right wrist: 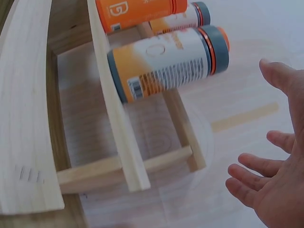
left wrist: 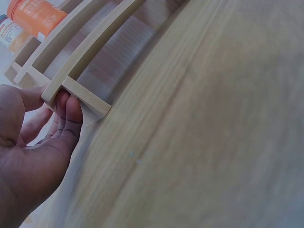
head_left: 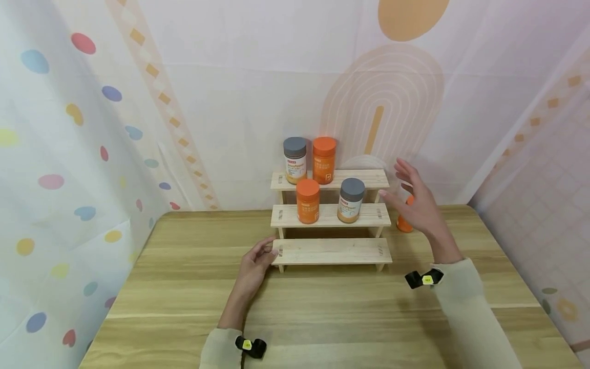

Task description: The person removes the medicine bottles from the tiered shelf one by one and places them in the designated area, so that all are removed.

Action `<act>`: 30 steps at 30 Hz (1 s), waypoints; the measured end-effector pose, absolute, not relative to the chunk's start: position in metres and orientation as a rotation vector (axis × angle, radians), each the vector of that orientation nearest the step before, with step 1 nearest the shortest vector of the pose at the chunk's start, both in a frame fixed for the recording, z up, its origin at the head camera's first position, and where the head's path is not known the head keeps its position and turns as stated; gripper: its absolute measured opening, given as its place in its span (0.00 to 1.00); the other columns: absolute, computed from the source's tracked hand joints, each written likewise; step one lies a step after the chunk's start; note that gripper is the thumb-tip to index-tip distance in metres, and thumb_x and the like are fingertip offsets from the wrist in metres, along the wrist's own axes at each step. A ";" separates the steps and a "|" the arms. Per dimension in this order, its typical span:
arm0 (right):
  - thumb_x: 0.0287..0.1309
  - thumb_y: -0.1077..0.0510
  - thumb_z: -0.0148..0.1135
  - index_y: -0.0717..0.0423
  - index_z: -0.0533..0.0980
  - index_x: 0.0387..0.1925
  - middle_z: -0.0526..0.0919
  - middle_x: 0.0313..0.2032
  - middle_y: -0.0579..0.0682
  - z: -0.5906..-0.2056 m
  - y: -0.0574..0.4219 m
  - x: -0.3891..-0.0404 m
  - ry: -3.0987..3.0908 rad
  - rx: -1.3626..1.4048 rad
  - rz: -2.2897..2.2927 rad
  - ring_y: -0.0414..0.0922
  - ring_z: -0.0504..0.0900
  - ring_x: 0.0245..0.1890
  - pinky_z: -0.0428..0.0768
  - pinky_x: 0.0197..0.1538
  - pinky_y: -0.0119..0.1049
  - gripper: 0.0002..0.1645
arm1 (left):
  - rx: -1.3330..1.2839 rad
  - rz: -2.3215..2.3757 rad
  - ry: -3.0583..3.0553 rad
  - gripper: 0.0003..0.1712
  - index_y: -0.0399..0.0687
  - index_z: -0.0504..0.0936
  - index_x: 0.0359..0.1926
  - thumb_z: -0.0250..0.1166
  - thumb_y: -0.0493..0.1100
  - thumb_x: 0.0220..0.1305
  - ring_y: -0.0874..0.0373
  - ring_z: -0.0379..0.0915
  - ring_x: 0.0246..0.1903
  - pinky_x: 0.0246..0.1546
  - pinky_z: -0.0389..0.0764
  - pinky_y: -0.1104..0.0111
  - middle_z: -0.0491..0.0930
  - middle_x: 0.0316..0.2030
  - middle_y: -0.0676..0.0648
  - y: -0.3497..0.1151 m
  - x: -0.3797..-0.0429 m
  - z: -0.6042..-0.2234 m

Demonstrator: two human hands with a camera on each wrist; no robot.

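A three-step wooden shelf (head_left: 332,252) stands on the table. My left hand (head_left: 252,266) grips the left end of its lowest step; in the left wrist view the thumb lies at the step's upper side and fingers (left wrist: 71,116) curl beneath. Off the shelf's right side, my right hand (head_left: 418,207) is raised with fingers spread, holding nothing. On the top step are a grey-lidded jar (head_left: 295,163) and an orange jar (head_left: 324,163). The middle step bears another orange jar (head_left: 308,204) at left and another grey-lidded jar (head_left: 351,202) at right.
Behind my right hand, an orange container (head_left: 404,224) stands on the table right of the shelf, partly hidden. Patterned cloth (head_left: 258,102) hangs behind the wood-grain table (head_left: 322,312) and along both sides.
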State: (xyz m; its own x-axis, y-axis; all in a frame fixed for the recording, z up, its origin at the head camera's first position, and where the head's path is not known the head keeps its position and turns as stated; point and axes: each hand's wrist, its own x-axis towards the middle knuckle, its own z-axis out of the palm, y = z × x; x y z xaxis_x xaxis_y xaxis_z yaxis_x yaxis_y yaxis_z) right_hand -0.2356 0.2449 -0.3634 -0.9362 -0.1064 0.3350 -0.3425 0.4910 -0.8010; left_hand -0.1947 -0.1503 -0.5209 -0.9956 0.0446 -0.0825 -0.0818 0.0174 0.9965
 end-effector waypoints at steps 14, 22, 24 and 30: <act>0.65 0.50 0.69 0.45 0.49 0.81 0.59 0.78 0.56 -0.347 0.219 -0.245 -2.504 0.448 1.468 0.58 0.61 0.76 0.59 0.77 0.59 0.53 | -0.032 2.176 2.159 0.25 0.45 0.74 0.69 0.63 0.37 0.73 0.62 0.77 0.44 0.44 0.79 0.77 0.76 0.49 0.44 -0.150 -0.196 -0.522; 0.65 0.48 0.69 0.43 0.49 0.81 0.60 0.78 0.56 -0.342 0.206 -0.251 -2.543 0.449 1.475 0.58 0.62 0.76 0.61 0.76 0.60 0.53 | -0.035 2.176 2.155 0.24 0.47 0.75 0.68 0.62 0.37 0.74 0.62 0.77 0.44 0.44 0.79 0.77 0.75 0.50 0.43 -0.150 -0.195 -0.523; 0.66 0.48 0.69 0.44 0.49 0.82 0.60 0.77 0.56 -0.343 0.203 -0.253 -2.541 0.459 1.472 0.58 0.63 0.76 0.62 0.76 0.60 0.53 | -0.036 2.174 2.152 0.24 0.46 0.75 0.69 0.62 0.37 0.74 0.62 0.77 0.45 0.45 0.79 0.77 0.75 0.50 0.43 -0.150 -0.195 -0.522; 0.65 0.45 0.68 0.42 0.51 0.81 0.62 0.77 0.56 -0.340 0.195 -0.258 -2.530 0.488 1.468 0.56 0.65 0.75 0.64 0.75 0.57 0.52 | -0.041 2.171 2.140 0.24 0.48 0.75 0.68 0.63 0.38 0.74 0.62 0.78 0.45 0.45 0.79 0.77 0.76 0.51 0.43 -0.149 -0.196 -0.521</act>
